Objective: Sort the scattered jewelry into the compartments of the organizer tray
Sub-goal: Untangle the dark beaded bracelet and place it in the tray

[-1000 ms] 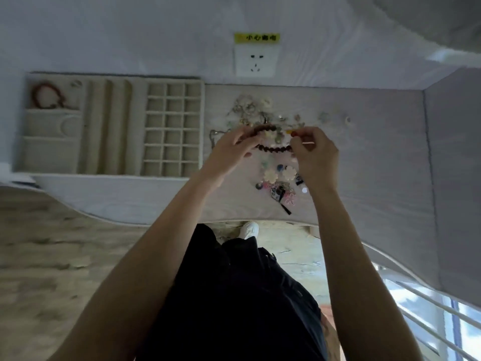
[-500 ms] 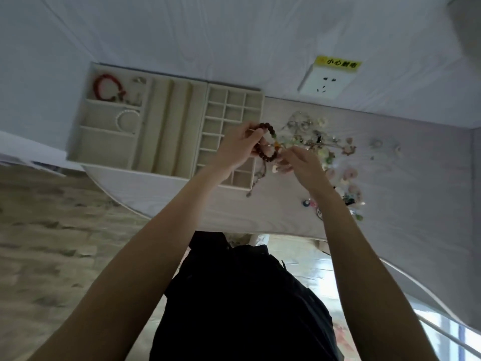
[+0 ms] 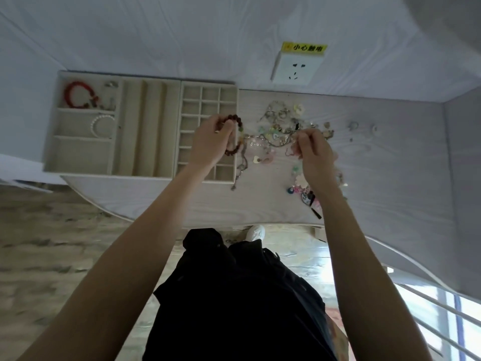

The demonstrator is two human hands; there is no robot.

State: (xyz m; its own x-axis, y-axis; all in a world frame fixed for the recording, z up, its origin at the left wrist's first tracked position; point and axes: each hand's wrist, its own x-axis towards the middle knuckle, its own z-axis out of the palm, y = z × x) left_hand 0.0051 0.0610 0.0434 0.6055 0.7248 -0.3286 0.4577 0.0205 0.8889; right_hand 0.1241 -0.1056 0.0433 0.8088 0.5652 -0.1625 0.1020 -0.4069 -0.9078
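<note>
My left hand (image 3: pixel 212 143) grips a dark brown bead bracelet (image 3: pixel 237 136) over the right edge of the beige organizer tray (image 3: pixel 86 169). A thin chain (image 3: pixel 240 168) hangs down from the bracelet. My right hand (image 3: pixel 313 152) pinches a strand (image 3: pixel 276 142) that runs out of the scattered jewelry pile (image 3: pixel 283 121) toward the bracelet. In the tray's left compartments lie a red bracelet (image 3: pixel 74 96) and a white pearl bracelet (image 3: pixel 100 125). The small grid compartments (image 3: pixel 208 100) look empty.
The pale wooden table (image 3: pixel 390 183) has a curved front edge and meets a wall with a white socket (image 3: pixel 296 67). Flower charms and a black-tasselled piece (image 3: pixel 311 201) lie below my right hand. Two small rings (image 3: pixel 363 127) sit at the far right.
My hands have drawn apart: the left one keeps the brown bracelet by the tray, the right one has moved right, pulling a strand out taut between them.
</note>
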